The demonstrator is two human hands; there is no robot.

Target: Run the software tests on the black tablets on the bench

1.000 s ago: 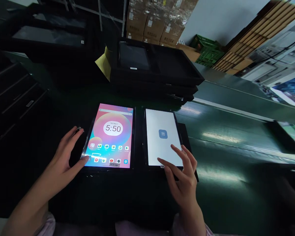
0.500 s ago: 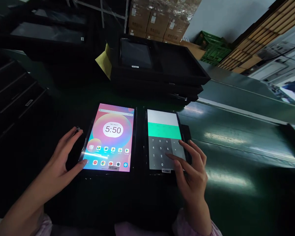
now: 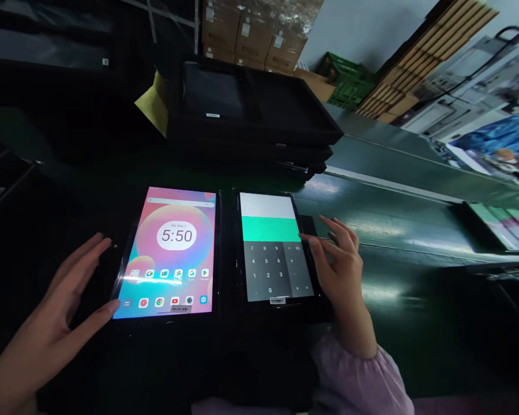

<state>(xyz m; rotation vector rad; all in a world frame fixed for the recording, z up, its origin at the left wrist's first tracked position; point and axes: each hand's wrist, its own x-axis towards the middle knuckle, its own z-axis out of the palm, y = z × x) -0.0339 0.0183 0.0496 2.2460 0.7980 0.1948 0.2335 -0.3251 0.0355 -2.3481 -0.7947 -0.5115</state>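
Two lit tablets lie side by side on the dark work surface. The left tablet (image 3: pixel 175 253) shows a pink and blue home screen with a 5:50 clock. On the right tablet (image 3: pixel 270 259) is a calculator with a green band and grey keys. My left hand (image 3: pixel 69 305) is at the left tablet's lower left corner, thumb tip at its edge and fingers stretched out beside it. Beside the right tablet's right edge is my right hand (image 3: pixel 339 259), its fingers apart and one fingertip near the green band. Whether that fingertip touches the tablet I cannot tell.
A stack of black trays (image 3: pixel 294 106) stands behind the tablets, with a tablet in the top tray's left compartment. A yellow paper (image 3: pixel 153 106) sticks up at its left. Brown cartons (image 3: pixel 251 34) and green crates (image 3: pixel 346 78) are farther back. Black trays also stand at left.
My right hand has moved off the calculator keys to the tablet's right edge. The view has shifted to the right. My left hand stays by the left tablet.
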